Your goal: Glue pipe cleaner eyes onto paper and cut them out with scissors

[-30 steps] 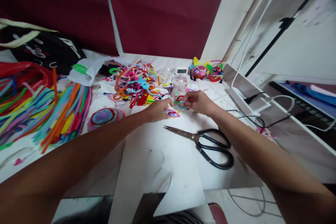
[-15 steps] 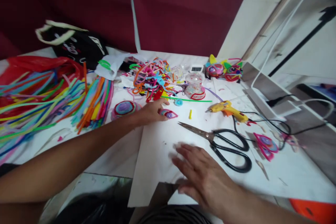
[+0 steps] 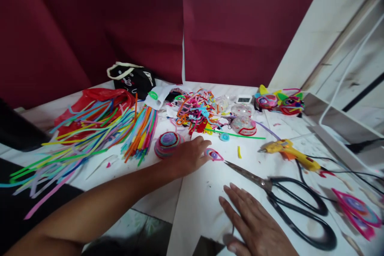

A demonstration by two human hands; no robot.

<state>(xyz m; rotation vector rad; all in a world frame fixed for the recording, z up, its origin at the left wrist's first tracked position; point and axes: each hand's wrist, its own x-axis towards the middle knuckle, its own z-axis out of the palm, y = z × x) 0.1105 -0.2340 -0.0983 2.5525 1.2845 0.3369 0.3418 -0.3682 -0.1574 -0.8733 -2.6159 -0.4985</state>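
My left hand [image 3: 193,155] reaches over the white board, its thumb and fingers closed at the left end of a small pink-rimmed pipe-cleaner eye [image 3: 214,155] with a purple centre. The fingers hide part of that end. My right hand [image 3: 252,220] is open, fingers stretched out low over the board, holding nothing. Large black-handled scissors [image 3: 265,184] lie to its right, blades pointing toward the eye. Just beyond the eye sit a blue pipe-cleaner coil [image 3: 224,137] and a green pipe cleaner [image 3: 240,135]. A short yellow piece [image 3: 239,152] lies to the right.
A yellow glue gun [image 3: 292,154] with a black cable rests at right, near a pink winged piece [image 3: 357,208]. Bundles of pipe cleaners [image 3: 139,134], a round coiled piece [image 3: 168,144] and a scrap heap [image 3: 198,110] occupy the left and back.
The view has shifted, so the table appears lower and farther right. My left hand stays at the pipe-cleaner eye. My right hand stays outspread near the scissors.
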